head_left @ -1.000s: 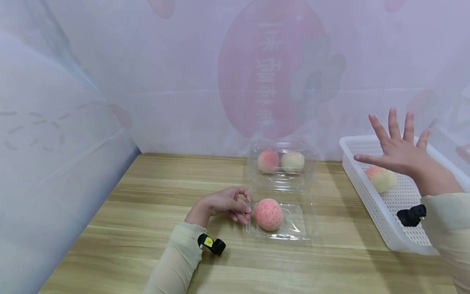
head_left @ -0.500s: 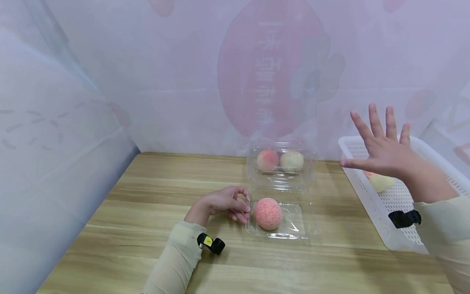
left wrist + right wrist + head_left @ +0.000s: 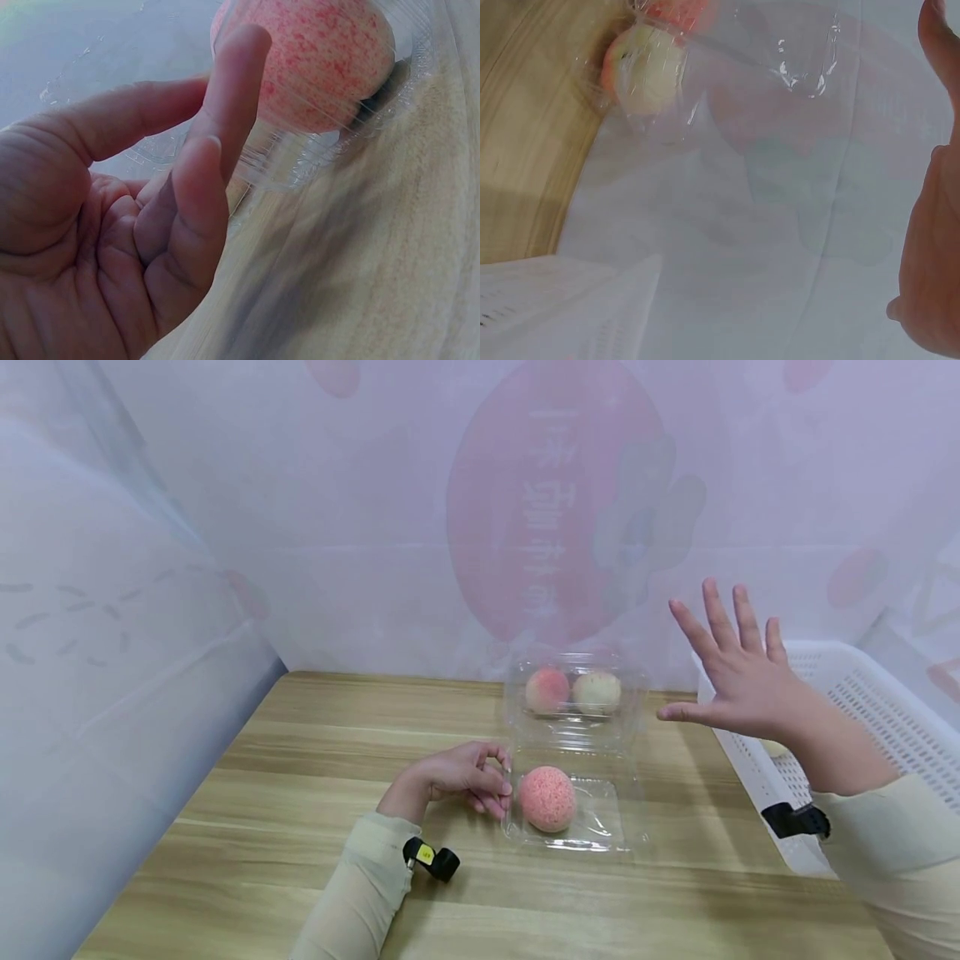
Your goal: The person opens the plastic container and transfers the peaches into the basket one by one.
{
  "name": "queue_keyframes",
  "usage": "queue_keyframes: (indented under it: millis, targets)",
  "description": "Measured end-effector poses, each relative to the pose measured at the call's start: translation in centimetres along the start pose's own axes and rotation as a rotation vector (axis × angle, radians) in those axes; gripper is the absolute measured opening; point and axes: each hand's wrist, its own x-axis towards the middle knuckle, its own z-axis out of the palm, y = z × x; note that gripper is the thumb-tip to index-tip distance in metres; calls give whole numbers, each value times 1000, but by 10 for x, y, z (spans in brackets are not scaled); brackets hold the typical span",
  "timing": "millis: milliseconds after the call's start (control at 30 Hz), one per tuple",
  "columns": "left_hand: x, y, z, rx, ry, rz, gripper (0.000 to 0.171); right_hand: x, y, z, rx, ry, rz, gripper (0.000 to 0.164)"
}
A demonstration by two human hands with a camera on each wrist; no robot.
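My left hand (image 3: 463,778) pinches the left rim of an opened clear plastic clamshell box (image 3: 602,814), thumb and fingers at its edge. In the near half of that box sits a pink speckled peach (image 3: 547,799), which fills the top of the left wrist view. Behind it, two more peaches, one pink (image 3: 547,690) and one pale (image 3: 597,692), show through the far half's clear plastic. My right hand (image 3: 750,685) is raised with its fingers spread, holding nothing, right of the box and overlapping the white basket in the head view.
A white perforated basket (image 3: 885,685) stands on the wooden table (image 3: 300,752) at the right. Inside, a pale peach (image 3: 774,748) is mostly hidden behind my right arm. A printed white sheet (image 3: 360,602) hangs behind the table and on its left.
My right hand has moved left from over the basket toward the box, fingers staying spread. The basket's peach is now mostly covered by the arm. The left hand and box stay put.
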Motion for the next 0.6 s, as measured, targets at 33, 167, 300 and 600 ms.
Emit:
queue_keyframes:
  millis: [33,167,300,600]
  targets:
    - [0,0,0,0,0,0,28,0,-3,1,5,5,-9,125]
    - [-1,0,0,4,3,2,29,3,-19,4,29,24,-47,126]
    - [-1,-1,0,5,10,4,29,5,-34,12,59,55,-98,124]
    - [-1,0,1,2,3,2,29,4,-59,38,101,84,-205,122]
